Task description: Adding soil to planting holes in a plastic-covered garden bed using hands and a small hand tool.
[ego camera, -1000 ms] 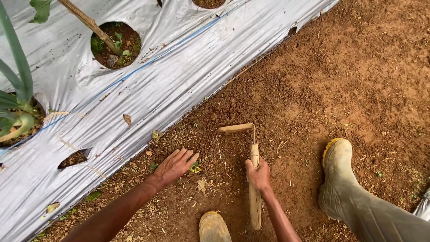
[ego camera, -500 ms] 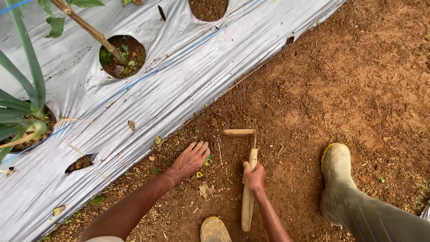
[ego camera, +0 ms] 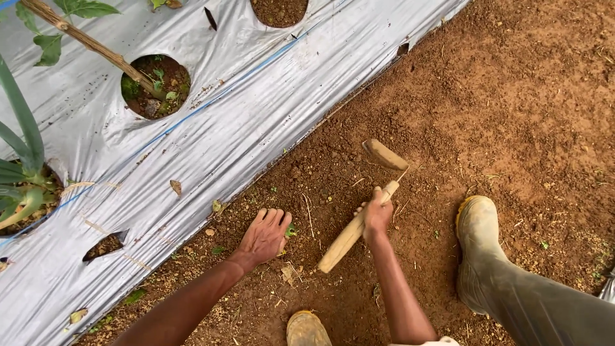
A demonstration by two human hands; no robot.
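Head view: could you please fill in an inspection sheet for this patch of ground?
Surface: bare red-brown soil beside silver mulch sheet with planting holes.
Job's things: hand hoe, wooden handle, blade raised over the soil.
Clutter: dry leaves, small weeds along the sheet edge.
Hands: right hand grips the hoe; left hand flat on soil, fingers spread.
Cables: blue line on the sheet.
Surroundings: rubber boots, stake, leafy plants.
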